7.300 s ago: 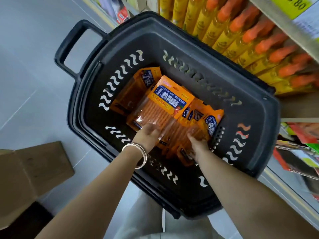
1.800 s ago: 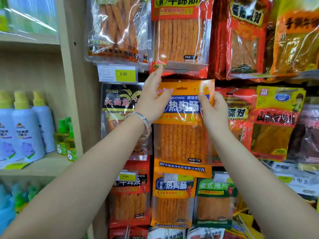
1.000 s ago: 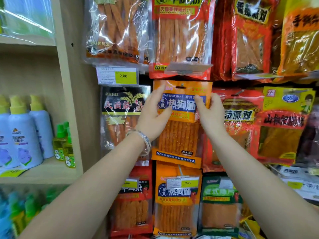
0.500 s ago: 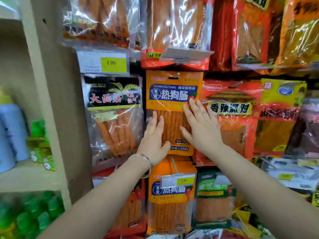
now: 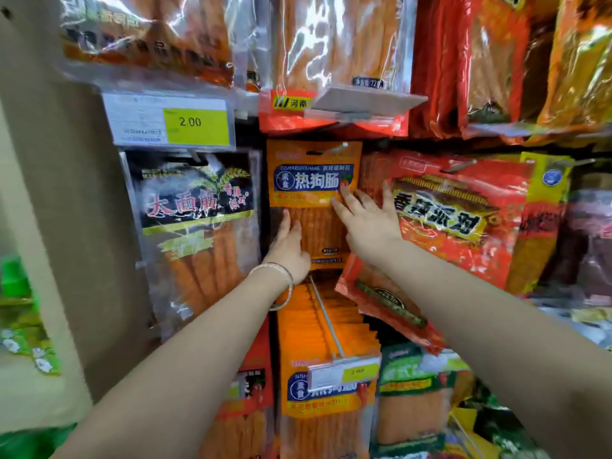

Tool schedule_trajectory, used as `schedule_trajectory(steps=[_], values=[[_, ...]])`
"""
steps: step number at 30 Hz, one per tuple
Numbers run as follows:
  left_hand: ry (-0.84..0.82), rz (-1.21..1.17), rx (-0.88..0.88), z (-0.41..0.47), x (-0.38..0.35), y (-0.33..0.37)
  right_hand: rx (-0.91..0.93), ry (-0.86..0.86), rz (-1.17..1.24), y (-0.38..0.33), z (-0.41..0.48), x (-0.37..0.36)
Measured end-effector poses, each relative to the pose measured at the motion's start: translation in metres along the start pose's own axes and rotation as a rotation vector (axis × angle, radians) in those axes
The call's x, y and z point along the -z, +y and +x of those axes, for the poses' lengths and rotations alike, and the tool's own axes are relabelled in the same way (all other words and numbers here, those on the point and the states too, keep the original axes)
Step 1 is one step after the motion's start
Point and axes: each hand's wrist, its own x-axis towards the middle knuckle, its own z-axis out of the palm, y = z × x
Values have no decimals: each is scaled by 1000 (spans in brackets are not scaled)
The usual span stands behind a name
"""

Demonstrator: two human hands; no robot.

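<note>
An orange snack pack (image 5: 313, 180) with a blue label hangs on a display hook (image 5: 341, 147) in the middle of the rack. My left hand (image 5: 289, 248), with a bangle on its wrist, lies flat against the pack's lower left part, fingers straight. My right hand (image 5: 367, 221) presses its straight fingers on the pack's right side, by the label's edge. Neither hand curls round the pack.
A black-labelled pack (image 5: 195, 223) hangs to the left under a 2.00 price tag (image 5: 172, 122). Red packs (image 5: 453, 213) crowd the right. Below, a row of orange packs (image 5: 326, 329) fills a peg with its own price tag (image 5: 344, 372). A beige shelf post (image 5: 63, 200) stands left.
I hung the orange pack on its hook, then slid both hands from its top corners down onto its face. The view has moved closer to the rack.
</note>
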Motion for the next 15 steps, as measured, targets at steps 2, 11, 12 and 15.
schedule_trajectory(steps=[2,11,12,15], values=[[-33,13,36,5,-1,-1,6,-16,-29,1,3,-5],[-91,-70,-97,-48,1,17,82,155,266,8,-41,12],[-76,-107,-131,-61,2,20,75,195,321,7,-52,19],[41,-230,-179,-111,5,26,7,252,569,0,-92,42]])
